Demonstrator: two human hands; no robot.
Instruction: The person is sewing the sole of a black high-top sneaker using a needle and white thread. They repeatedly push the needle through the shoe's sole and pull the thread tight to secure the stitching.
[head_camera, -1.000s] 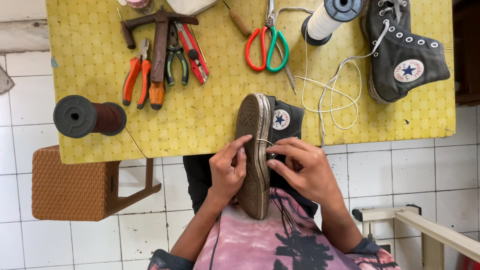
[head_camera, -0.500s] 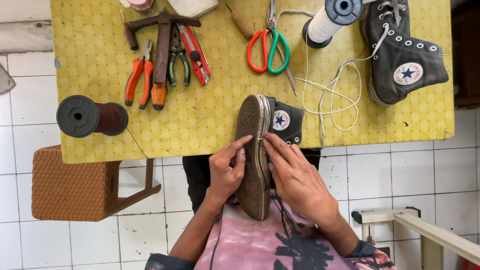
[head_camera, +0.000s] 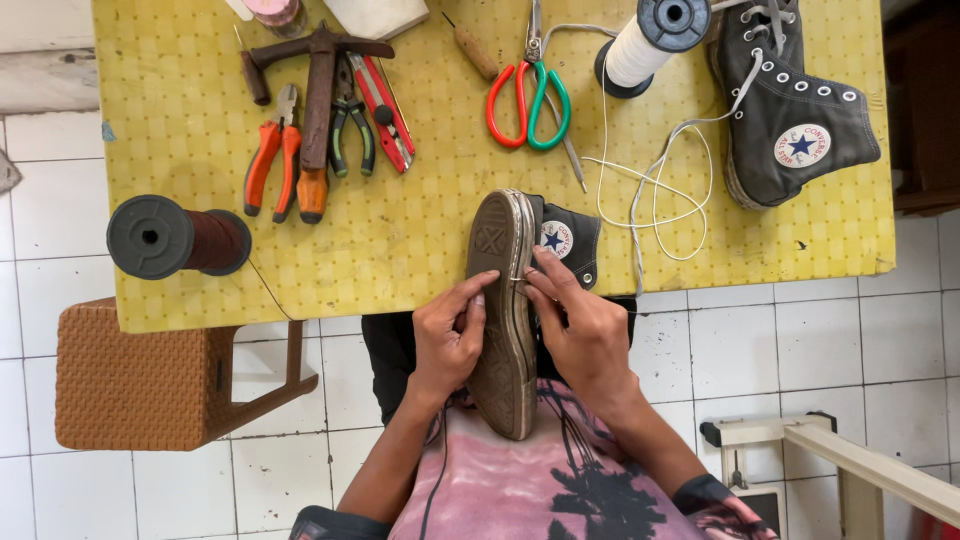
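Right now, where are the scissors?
In the head view, the scissors lie on the yellow table at top centre, between the red utility knife and the white thread spool.

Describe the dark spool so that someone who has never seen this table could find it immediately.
Start at the yellow table and go to the edge nearest the wicker stool. The dark spool lies there on its side, beyond the orange-handled pliers. Unlike the white-thread spool at the far side, it carries dark reddish-brown thread and has grey end discs.
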